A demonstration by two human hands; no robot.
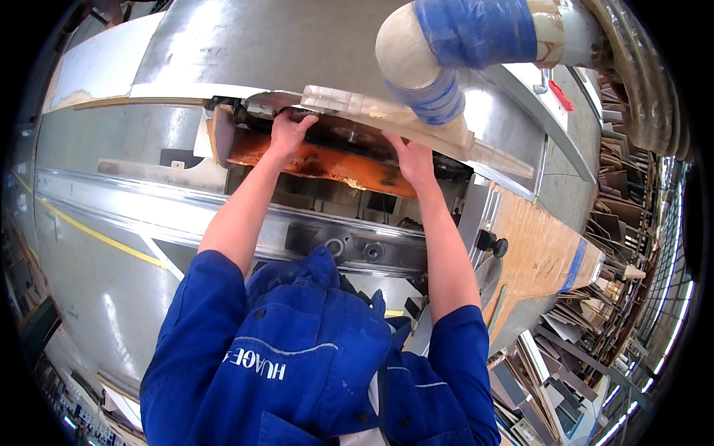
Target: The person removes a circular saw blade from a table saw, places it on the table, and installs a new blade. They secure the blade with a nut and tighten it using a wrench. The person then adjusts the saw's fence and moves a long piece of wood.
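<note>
I stand at a sliding table saw with both arms reaching into its open slot. My left hand [290,135] is at the slot's left end, beside the curved metal edge of a disc [272,99]. Its fingers curl over a dark edge and its thumb points right; what they grip is hidden. Farther right, my right hand [409,157] reaches under the clear plastic blade guard [372,106], which covers its fingertips. Between the hands, a shiny bolt [352,137] shows in the dark recess. Below it lies an orange panel [320,162] with sawdust on it.
A thick dust hose wrapped in blue tape [476,33] joins the guard from above. The metal saw table [245,48] spreads beyond the slot. A silver sliding rail [186,192] crosses in front of me. Wooden board [543,230] and stacked offcuts [625,215] lie right.
</note>
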